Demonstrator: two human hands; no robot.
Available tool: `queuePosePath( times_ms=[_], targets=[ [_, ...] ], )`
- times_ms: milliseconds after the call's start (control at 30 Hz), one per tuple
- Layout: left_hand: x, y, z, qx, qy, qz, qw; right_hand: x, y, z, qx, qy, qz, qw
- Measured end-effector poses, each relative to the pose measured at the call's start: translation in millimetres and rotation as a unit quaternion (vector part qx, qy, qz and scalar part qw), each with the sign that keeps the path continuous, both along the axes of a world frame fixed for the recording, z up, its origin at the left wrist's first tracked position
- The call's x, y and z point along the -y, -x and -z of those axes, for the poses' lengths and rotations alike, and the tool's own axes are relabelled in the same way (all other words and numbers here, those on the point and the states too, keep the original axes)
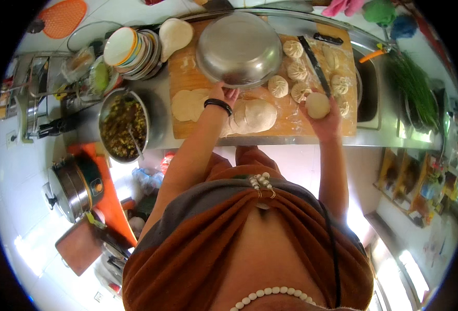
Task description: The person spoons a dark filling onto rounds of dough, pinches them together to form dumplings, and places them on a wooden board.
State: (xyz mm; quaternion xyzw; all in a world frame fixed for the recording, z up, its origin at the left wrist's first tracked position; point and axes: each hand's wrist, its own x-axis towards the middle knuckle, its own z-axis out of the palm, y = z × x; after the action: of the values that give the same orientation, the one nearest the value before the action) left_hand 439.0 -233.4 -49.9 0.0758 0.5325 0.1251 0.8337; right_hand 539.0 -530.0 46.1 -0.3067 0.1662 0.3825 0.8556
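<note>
At the near rim of an overturned stainless steel basin (240, 48), my left hand (226, 93) has its thumb on the metal and its fingers curled at the edge. What lies beneath the basin is hidden. A smooth round piece of dough (317, 105) rests in my right hand (327, 126), held up over the right part of the wooden board (291, 130). Several pleated buns (278, 86) sit between the basin and a long dark blade (315, 64). Flat dough wrappers (190, 105) lie left of my wrist, and overlapping dough pieces (256, 116) lie to its right.
A metal bowl of chopped filling (123, 128) with a spoon stands at the left. Behind it are stacked bowls and plates (122, 46). A dark-handled knife (328, 38) lies at the board's far right. Beyond that edge are a sink (369, 89) and long green stalks (415, 87).
</note>
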Motion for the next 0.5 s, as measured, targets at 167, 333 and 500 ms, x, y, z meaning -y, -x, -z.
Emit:
queuePosePath(
  times_ms=[167, 333, 500],
  targets=[
    [-29, 4, 29, -0.010, -0.005, -0.030, 0.999, 6, -11, 10, 0.040, 0.011, -0.010, 0.999],
    [-32, 4, 6, -0.006, -0.048, -0.013, 0.999, 18, -33, 3, 0.051, 0.048, 0.056, 0.996],
    [-34, 7, -4, -0.011, -0.117, -0.016, 0.993, 33, -48, -6, 0.065, 0.038, 0.082, 0.994]
  ],
)
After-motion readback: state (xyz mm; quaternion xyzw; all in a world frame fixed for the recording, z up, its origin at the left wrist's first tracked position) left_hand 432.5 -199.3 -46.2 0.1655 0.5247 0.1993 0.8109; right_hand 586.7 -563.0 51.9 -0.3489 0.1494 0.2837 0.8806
